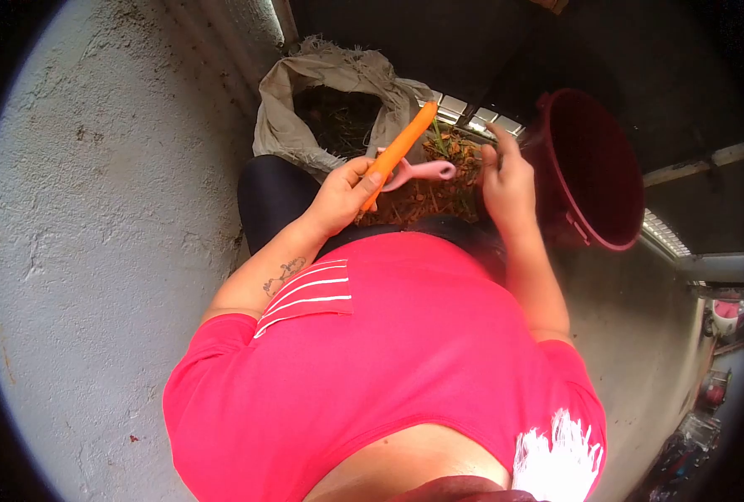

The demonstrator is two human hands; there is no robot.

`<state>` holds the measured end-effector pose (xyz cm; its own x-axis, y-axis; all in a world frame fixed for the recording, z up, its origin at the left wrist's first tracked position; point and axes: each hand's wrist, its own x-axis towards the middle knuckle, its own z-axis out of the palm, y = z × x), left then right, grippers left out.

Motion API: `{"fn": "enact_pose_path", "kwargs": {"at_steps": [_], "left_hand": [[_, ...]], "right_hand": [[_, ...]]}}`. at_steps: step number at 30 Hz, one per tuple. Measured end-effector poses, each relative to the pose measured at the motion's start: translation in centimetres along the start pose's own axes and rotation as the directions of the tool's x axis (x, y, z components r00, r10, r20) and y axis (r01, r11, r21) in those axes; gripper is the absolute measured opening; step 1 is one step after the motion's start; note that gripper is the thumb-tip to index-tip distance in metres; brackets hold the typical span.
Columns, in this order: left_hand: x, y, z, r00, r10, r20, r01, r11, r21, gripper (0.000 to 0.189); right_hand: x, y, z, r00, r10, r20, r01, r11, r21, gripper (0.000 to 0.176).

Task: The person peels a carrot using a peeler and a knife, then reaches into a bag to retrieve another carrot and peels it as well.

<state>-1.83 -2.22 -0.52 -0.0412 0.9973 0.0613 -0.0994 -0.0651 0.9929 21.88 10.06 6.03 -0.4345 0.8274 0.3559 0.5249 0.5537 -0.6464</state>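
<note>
My left hand is closed around the lower end of a peeled orange carrot, which tilts up to the right. A pink peeler sits behind the carrot, its head right at my left fingers and its handle pointing right. My right hand is raised beside the bucket with nothing in it, the index finger extended and the other fingers partly bent. Below the peeler lies a heap of orange and brown peelings with some green bits.
An open woven sack with dark contents stands ahead on the left. A dark red bucket is close to my right hand. A rough grey wall runs along my left side. Several household items are at the far right.
</note>
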Motion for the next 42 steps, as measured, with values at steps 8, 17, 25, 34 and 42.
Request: {"fn": "enact_pose_path", "kwargs": {"at_steps": [8, 17, 25, 34, 42], "left_hand": [[-0.8, 4.4, 0.8, 0.892, 0.452, 0.011, -0.272, 0.515, 0.813, 0.030], [-0.9, 6.2, 1.2, 0.822, 0.553, 0.139, -0.265, 0.155, 0.952, 0.033], [-0.7, 6.3, 1.5, 0.752, 0.612, 0.245, -0.283, -0.036, 0.958, 0.031], [-0.1, 5.3, 0.8, 0.680, 0.692, 0.242, -0.247, -0.095, 0.964, 0.024], [0.1, 5.0, 0.7, 0.555, 0.786, 0.273, -0.198, -0.195, 0.961, 0.013]], "right_hand": [[-0.9, -0.2, -0.8, 0.837, 0.015, 0.547, -0.454, 0.578, 0.678, 0.063], [-1.3, 0.4, 0.1, 0.850, -0.094, 0.519, -0.418, 0.479, 0.772, 0.056], [-1.3, 0.6, 0.0, 0.825, -0.048, 0.564, -0.502, 0.396, 0.769, 0.058], [-1.3, 0.8, 0.3, 0.728, 0.025, 0.685, -0.683, -0.050, 0.728, 0.040], [-0.9, 0.8, 0.1, 0.604, -0.132, 0.786, -0.789, -0.237, 0.567, 0.035]]}}
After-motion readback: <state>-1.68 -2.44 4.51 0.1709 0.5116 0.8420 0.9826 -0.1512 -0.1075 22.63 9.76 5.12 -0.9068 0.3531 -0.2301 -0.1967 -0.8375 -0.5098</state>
